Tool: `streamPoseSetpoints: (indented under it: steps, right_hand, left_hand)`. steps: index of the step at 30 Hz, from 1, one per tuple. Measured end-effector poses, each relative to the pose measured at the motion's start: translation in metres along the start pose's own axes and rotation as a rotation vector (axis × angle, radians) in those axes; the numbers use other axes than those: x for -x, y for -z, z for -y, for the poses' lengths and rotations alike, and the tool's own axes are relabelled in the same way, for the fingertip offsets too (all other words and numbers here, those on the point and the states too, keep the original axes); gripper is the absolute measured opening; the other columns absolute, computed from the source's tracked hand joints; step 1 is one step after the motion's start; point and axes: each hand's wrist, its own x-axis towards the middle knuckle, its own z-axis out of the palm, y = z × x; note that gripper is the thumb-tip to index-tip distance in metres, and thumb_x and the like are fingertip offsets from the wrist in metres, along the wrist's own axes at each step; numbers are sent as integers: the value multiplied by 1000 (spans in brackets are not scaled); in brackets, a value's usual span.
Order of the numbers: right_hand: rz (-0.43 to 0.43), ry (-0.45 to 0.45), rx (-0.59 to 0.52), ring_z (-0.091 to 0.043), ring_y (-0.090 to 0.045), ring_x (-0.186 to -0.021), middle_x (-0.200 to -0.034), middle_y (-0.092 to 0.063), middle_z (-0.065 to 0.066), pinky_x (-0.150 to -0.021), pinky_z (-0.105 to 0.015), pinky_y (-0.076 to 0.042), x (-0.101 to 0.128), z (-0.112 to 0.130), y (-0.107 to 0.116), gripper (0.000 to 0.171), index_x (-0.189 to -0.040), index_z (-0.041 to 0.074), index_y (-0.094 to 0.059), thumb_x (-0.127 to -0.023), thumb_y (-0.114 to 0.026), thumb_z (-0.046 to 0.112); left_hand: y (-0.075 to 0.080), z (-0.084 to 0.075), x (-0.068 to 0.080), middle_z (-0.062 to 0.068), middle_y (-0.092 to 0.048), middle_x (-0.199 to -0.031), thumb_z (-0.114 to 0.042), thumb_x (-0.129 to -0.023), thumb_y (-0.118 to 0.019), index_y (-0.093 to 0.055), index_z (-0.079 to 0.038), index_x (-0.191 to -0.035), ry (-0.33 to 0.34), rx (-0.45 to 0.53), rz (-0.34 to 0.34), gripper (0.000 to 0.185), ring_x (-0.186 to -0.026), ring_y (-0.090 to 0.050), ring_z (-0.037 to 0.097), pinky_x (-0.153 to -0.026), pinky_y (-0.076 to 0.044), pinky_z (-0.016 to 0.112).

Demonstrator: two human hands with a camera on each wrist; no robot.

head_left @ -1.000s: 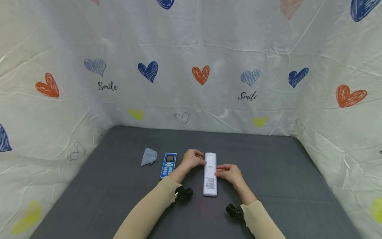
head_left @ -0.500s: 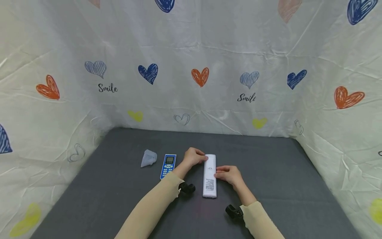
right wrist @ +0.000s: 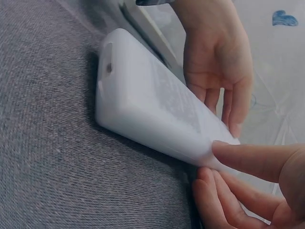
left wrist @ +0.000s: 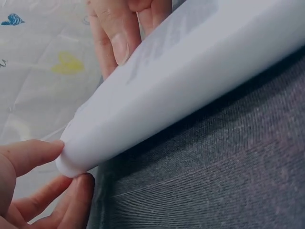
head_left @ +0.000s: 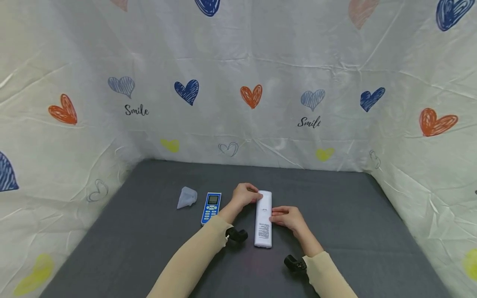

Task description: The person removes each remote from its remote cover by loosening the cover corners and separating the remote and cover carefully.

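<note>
A long white remote control [head_left: 263, 227] lies back side up, with small grey print toward its near end. My left hand [head_left: 244, 196] pinches its far left corner; in the left wrist view the thumb [left wrist: 35, 155] is on one face and the fingers [left wrist: 76, 200] lie under the end. My right hand [head_left: 288, 218] grips the right long edge near the middle. In the right wrist view its thumb [right wrist: 252, 157] lies on the printed back and the fingers [right wrist: 214, 195] curl below. The near end of the remote [right wrist: 121, 81] shows a small slot.
A blue remote control [head_left: 211, 207] with a small screen lies left of my left hand, partly behind the forearm. Farther left is a crumpled translucent pale pouch [head_left: 187, 197]. A dark grey cloth [head_left: 335, 215] covers the table, and a white curtain with printed hearts [head_left: 223, 120] stands around it.
My left hand has slid slightly toward the far end, its thumb moving from the left edge onto the corner. The right hand keeps its grip on the right edge.
</note>
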Motion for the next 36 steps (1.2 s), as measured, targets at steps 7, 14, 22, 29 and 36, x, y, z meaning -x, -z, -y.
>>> streamPoseSetpoints:
  steps: [7, 14, 22, 29, 36]
  right_hand:
    - [10, 21, -44, -12, -66, -78, -98, -70, -16, -74, -29, -57, 2, 5, 5, 34, -111, -9, -64, -78, -73, -2]
    - [-4, 75, -44, -12, -67, -83, -104, -69, -18, -77, -30, -57, 5, 18, 9, 35, -113, -8, -63, -81, -72, 3]
    - [-3, 108, -50, -11, -67, -84, -105, -68, -18, -79, -30, -56, 7, 30, 12, 35, -114, -8, -62, -81, -71, 1]
    - [2, 135, -20, -12, -66, -85, -107, -67, -19, -82, -34, -56, 10, 41, 15, 37, -116, -8, -61, -83, -71, 4]
    - [-9, 148, 35, -14, -66, -90, -111, -65, -20, -88, -40, -53, 12, 52, 16, 39, -117, -4, -61, -83, -72, 10]
  left_hand:
    - [4, -12, 8, 14, -71, -94, -7, -75, -78, -68, -1, -99, -87, 26, 7, 26, -73, -68, 14, -66, -57, 28]
    - [12, -26, 20, 11, -70, -93, -11, -77, -78, -70, -5, -100, -158, -13, 13, 26, -78, -66, 16, -69, -57, 30]
    - [17, -38, 32, 8, -69, -94, -12, -77, -78, -70, -8, -99, -214, -50, 24, 24, -82, -65, 17, -70, -57, 30]
    - [21, -44, 41, 8, -70, -94, -11, -77, -78, -70, -8, -98, -271, -73, 27, 23, -81, -65, 16, -69, -56, 29]
    - [24, -50, 49, 7, -70, -94, -12, -77, -78, -70, -9, -98, -309, -73, 35, 23, -80, -65, 16, -68, -56, 28]
